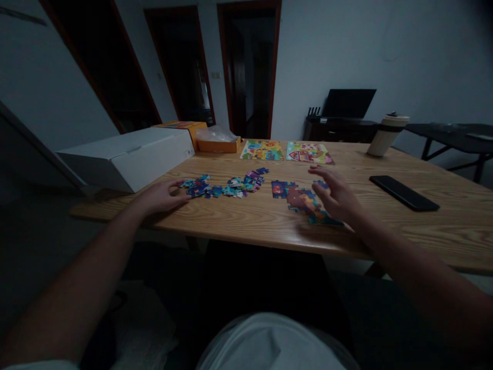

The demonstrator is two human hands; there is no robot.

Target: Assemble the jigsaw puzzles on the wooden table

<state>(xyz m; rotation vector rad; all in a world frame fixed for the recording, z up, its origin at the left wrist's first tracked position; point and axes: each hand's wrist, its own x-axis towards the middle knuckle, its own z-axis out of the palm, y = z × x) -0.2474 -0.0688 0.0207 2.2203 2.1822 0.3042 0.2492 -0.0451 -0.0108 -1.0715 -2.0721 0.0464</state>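
My left hand point(164, 196) rests at the left end of a pile of loose jigsaw pieces point(234, 186), its fingers apart and touching or nearly touching the nearest pieces. Blue, purple and white colours show in the pile. To the right lies a partly joined jigsaw puzzle point(302, 199) with brown, orange and dark blue areas. Above its right side, my right hand point(334, 192) is held with fingers stretched out and nothing visible in them. It hides part of the joined pieces. A single blue piece point(262, 170) lies at the far edge of the pile.
Two finished puzzles point(262, 150) point(309, 152) lie at the table's far side. A white box point(150, 154) and an orange tray with clear plastic point(218, 146) stand back left. A black phone point(402, 192) and a lidded cup point(386, 134) are on the right of the wooden table point(231, 226).
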